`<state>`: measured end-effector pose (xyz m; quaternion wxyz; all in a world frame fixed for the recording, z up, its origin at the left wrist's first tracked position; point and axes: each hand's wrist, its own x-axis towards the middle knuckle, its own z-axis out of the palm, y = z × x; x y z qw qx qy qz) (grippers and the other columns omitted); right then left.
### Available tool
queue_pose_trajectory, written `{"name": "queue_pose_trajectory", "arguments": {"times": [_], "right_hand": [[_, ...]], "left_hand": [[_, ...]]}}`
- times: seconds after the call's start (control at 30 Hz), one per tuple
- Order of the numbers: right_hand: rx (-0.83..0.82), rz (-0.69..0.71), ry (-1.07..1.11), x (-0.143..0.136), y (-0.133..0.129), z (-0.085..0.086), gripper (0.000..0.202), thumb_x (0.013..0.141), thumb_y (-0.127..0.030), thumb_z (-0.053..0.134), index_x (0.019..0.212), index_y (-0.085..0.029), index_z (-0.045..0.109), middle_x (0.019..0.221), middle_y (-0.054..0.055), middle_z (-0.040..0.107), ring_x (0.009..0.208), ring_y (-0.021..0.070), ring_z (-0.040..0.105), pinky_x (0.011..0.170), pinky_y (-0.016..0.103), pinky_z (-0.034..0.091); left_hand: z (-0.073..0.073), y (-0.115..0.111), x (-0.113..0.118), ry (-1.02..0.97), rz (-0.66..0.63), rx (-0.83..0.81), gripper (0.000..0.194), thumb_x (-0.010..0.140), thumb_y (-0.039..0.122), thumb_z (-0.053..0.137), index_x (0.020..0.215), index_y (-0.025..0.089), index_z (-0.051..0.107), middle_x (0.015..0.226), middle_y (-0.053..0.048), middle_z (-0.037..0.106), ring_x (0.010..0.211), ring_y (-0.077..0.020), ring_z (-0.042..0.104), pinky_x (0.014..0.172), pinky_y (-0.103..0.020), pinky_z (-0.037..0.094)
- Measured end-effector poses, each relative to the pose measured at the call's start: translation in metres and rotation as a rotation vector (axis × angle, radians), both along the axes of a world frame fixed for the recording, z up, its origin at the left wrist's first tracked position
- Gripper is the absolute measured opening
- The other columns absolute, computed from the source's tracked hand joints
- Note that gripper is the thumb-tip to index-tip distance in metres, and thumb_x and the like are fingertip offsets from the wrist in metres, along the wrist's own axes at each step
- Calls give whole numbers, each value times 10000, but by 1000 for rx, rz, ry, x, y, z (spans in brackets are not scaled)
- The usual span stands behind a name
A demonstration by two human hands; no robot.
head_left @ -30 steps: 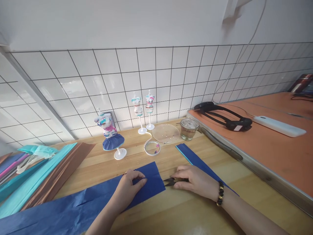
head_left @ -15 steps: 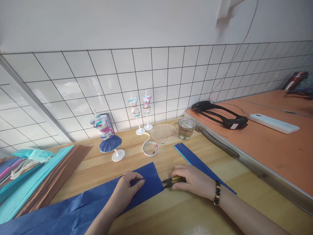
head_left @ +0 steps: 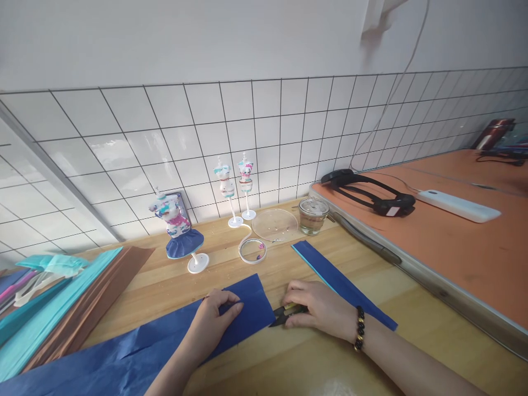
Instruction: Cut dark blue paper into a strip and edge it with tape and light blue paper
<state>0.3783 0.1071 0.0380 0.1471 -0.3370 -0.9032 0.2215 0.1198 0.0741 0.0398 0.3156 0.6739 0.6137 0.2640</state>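
A long sheet of dark blue paper (head_left: 132, 346) runs across the wooden tabletop, its squared end (head_left: 251, 302) facing right. My left hand (head_left: 215, 316) rests on the sheet near that end, its thumb and fingers curled together on the paper. Thread snips (head_left: 281, 315) with dark blades and a yellowish part on the handle are gripped in my right hand (head_left: 319, 311). The blades meet the paper's right edge near its lower corner. Beyond my right hand lies a narrow folded blue strip (head_left: 330, 269) with a light blue edge.
A small dress form in a blue skirt (head_left: 185, 244) stands at the back left, with two bare forms (head_left: 226, 187) behind. A tape roll (head_left: 252, 261), clear disc (head_left: 274, 225) and glass jar (head_left: 313, 217) sit nearby. Coloured papers (head_left: 66, 308) lie left; black headgear (head_left: 371, 195) lies right.
My right hand has shifted slightly left and down with the snips. Their blades, spread apart before, are now closed together at the paper's edge. My left hand has stayed in place.
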Motion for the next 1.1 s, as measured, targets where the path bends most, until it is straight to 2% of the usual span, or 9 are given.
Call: {"name": "queue_pose_trajectory", "arguments": {"times": [0.5,0.8,1.1], "right_hand": [[48,30,-4,-4,-1,-5,401,798,-559,511,941,-204,631,876,24,601,775,156,568,652,235,381],[58,43,-18,-5,-1,-7,412,802,-578,489,942,-216,630,863,20,600,757,157,566,642,238,372],[61,35,-11,-6,-2,-8,406,799,-573,500,929,-211,629,861,17,611,768,157,570,648,243,366]], "left_hand": [[-4,1,0,23,13,25,194,766,361,520,762,210,643,782,-19,629,783,-206,568,739,-321,410],[2,0,4,56,8,50,177,759,340,516,736,223,647,760,-11,642,791,-207,573,745,-314,413],[1,-1,3,56,22,55,159,753,322,529,739,219,649,766,-17,631,788,-206,570,743,-315,410]]}}
